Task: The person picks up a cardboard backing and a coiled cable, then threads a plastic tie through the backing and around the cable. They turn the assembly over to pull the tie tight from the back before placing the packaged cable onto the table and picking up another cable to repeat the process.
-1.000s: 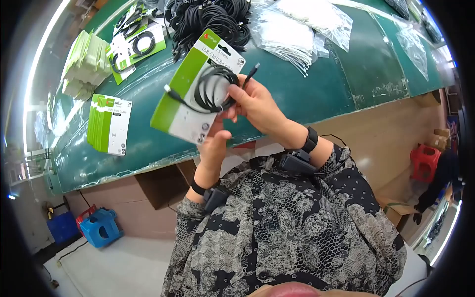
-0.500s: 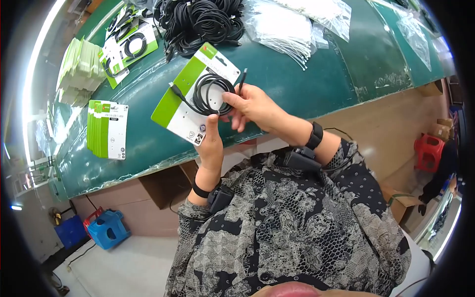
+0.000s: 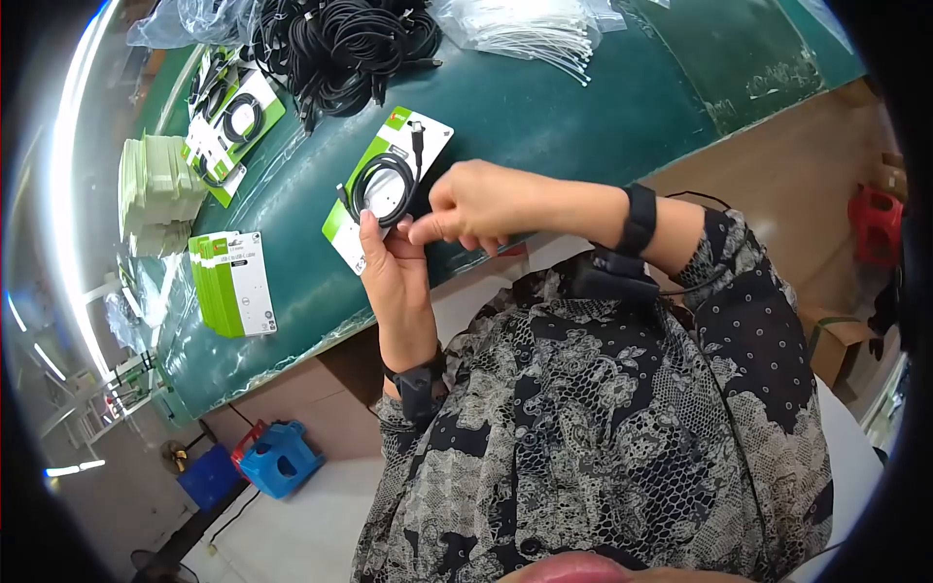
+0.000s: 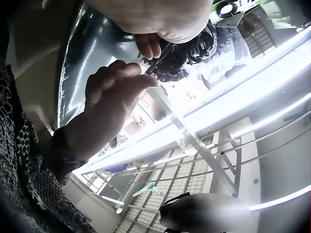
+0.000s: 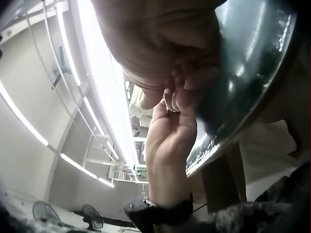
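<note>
My left hand (image 3: 398,282) holds a green and white retail card (image 3: 389,191) by its lower end, thumb on the front. Against the card lies a coiled black cable (image 3: 384,160). One plug (image 3: 418,141) points up toward the card's hang hole, and the other plug sticks out at the left edge. My right hand (image 3: 476,202) is just right of the coil, its fingers curled and its thumb beside the left fingertips. I cannot tell whether it pinches anything. Both hands come close together in the left wrist view, and in the right wrist view the right hand (image 5: 165,43) hides the card.
A fanned stack of similar cards (image 3: 233,287) lies left on the green table (image 3: 544,126). Behind it are a tall card stack (image 3: 155,194) and carded cables (image 3: 233,136). A heap of black cables (image 3: 340,49) and bagged white cable ties (image 3: 535,29) lie at the back.
The right hand has moved off the coil to the card's lower right edge. The upper plug now lies along the card. The left thumb rests at the coil's lower edge.
</note>
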Available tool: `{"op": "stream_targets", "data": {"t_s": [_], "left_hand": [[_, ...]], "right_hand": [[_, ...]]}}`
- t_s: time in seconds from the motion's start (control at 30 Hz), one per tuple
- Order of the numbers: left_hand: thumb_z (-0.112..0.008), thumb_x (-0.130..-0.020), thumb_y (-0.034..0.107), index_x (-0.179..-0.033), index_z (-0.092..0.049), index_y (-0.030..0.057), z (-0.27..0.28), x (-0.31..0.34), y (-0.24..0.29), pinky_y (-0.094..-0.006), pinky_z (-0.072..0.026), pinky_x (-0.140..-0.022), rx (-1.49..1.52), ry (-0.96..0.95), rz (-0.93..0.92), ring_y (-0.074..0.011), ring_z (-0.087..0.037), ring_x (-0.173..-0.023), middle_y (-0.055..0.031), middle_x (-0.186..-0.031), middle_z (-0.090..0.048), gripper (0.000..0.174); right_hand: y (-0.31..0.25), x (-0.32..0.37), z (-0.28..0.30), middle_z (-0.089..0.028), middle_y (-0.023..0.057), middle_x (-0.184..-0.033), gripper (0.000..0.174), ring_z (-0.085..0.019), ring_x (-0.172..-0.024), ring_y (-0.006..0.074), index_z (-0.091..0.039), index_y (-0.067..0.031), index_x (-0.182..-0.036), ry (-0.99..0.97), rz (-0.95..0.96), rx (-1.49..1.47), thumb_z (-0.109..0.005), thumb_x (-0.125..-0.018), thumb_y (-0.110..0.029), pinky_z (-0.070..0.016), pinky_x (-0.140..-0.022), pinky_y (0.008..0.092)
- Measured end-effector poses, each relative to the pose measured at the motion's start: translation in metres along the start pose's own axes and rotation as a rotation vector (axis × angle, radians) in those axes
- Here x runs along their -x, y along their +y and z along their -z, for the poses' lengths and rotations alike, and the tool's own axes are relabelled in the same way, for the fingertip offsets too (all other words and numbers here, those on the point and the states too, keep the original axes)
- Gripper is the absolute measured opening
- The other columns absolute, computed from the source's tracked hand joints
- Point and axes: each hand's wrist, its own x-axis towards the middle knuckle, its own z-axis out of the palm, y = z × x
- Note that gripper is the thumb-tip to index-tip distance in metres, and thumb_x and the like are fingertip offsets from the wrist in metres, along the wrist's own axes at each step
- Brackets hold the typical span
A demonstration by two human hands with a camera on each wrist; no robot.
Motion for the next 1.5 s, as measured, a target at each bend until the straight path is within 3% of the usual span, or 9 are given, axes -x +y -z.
{"op": "stream_targets", "data": {"t_s": [0.1, 0.2, 0.57, 0.67, 0.87, 0.93, 1.1, 1.4, 1.5], "left_hand": [[-0.055, -0.094, 0.019, -0.108, -0.055, 0.0037, -0.002, 0.001, 0.008, -0.0252, -0.0489, -0.064, 0.097, -0.082, 0.097, -0.0117, -0.056, -0.072, -0.0052, -0.092, -0.063, 0.021], [-0.055, -0.094, 0.019, -0.109, -0.054, 0.0038, 0.000, -0.002, 0.008, -0.0255, -0.0496, -0.065, 0.143, -0.091, 0.156, -0.0123, -0.057, -0.074, -0.0059, -0.093, -0.063, 0.021], [-0.052, -0.095, 0.020, -0.116, -0.052, 0.0029, -0.011, 0.004, 0.002, -0.0264, -0.0517, -0.071, 0.138, 0.103, 0.108, -0.0161, -0.062, -0.085, -0.0095, -0.100, -0.063, 0.027], [-0.052, -0.095, 0.017, -0.116, -0.052, 0.0021, 0.002, 0.008, -0.002, -0.0283, -0.0513, -0.074, -0.146, -0.162, -0.082, -0.0156, -0.060, -0.089, -0.0091, -0.103, -0.061, 0.025], [-0.054, -0.093, 0.009, -0.113, -0.051, -0.0007, -0.015, 0.011, -0.015, -0.0276, -0.0499, -0.071, -0.507, -0.149, -0.482, -0.0141, -0.059, -0.085, -0.0081, -0.102, -0.059, 0.023], [-0.056, -0.092, 0.006, -0.112, -0.051, -0.0020, -0.012, 0.006, -0.026, -0.0267, -0.0490, -0.069, -0.601, -0.141, -0.745, -0.0134, -0.059, -0.081, -0.0074, -0.099, -0.059, 0.022], [-0.056, -0.092, 0.005, -0.111, -0.051, -0.0033, -0.025, 0.004, -0.021, -0.0268, -0.0485, -0.069, -0.661, -0.128, -0.841, -0.0137, -0.059, -0.077, -0.0072, -0.095, -0.059, 0.022], [-0.055, -0.094, 0.022, -0.113, -0.051, -0.0022, -0.004, 0.001, 0.003, -0.0278, -0.0497, -0.068, -0.150, -0.231, -0.066, -0.0159, -0.060, -0.075, -0.0088, -0.094, -0.060, 0.031], [-0.053, -0.095, 0.028, -0.113, -0.052, -0.0016, -0.012, 0.002, 0.005, -0.0275, -0.0498, -0.066, 0.024, -0.235, 0.006, -0.0160, -0.059, -0.071, -0.0088, -0.090, -0.061, 0.035]], "right_hand": [[0.004, 0.010, -0.013, -0.057, 0.0075, -0.063, 0.034, -0.058, -0.048, 0.0158, -0.056, 0.0008, -0.074, -0.066, 0.121, 0.169, -0.060, -0.089, -0.030, -0.0447, -0.042, 0.0295], [0.014, 0.004, -0.030, -0.059, 0.0082, -0.078, 0.015, -0.061, -0.068, 0.0194, -0.057, -0.0024, -0.079, 0.408, 0.984, 0.626, -0.060, -0.083, -0.017, -0.0484, -0.054, 0.0307], [0.003, -0.005, -0.012, -0.059, 0.0083, -0.089, 0.009, -0.059, -0.083, 0.0216, -0.056, -0.0027, -0.080, 0.589, 1.039, 0.975, -0.060, -0.075, -0.010, -0.0490, -0.068, 0.0322], [-0.004, -0.009, -0.003, -0.060, 0.0097, -0.087, 0.012, -0.060, -0.079, 0.0229, -0.054, -0.0012, -0.082, 0.549, 0.933, 0.769, -0.062, -0.077, -0.009, -0.0491, -0.066, 0.0323], [-0.033, -0.018, -0.007, -0.059, 0.0114, -0.075, 0.034, -0.062, -0.067, 0.0237, -0.048, 0.0003, -0.099, 0.488, 0.470, 0.176, -0.072, -0.078, -0.014, -0.0488, -0.060, 0.0312], [-0.034, -0.023, -0.014, -0.059, 0.0108, -0.075, 0.037, -0.062, -0.067, 0.0217, -0.047, 0.0001, -0.101, 0.531, 0.519, 0.223, -0.072, -0.078, -0.014, -0.0486, -0.060, 0.0303], [-0.019, -0.031, -0.020, -0.059, 0.0094, -0.078, 0.042, -0.060, -0.068, 0.0148, -0.043, -0.0001, -0.109, 0.584, 0.505, 0.189, -0.070, -0.078, -0.011, -0.0474, -0.059, 0.0265], [-0.057, 0.026, 0.022, -0.063, 0.0075, -0.094, 0.034, -0.057, -0.068, 0.0089, -0.046, 0.0008, -0.115, 0.624, 0.632, 0.207, -0.060, -0.085, -0.005, -0.0469, -0.062, 0.0208], [-0.040, 0.007, 0.032, -0.062, 0.0071, -0.099, 0.026, -0.059, -0.070, 0.0089, -0.048, 0.0005, -0.113, 0.136, 0.614, -0.724, -0.057, -0.089, -0.005, -0.0489, -0.065, 0.0199]]}}
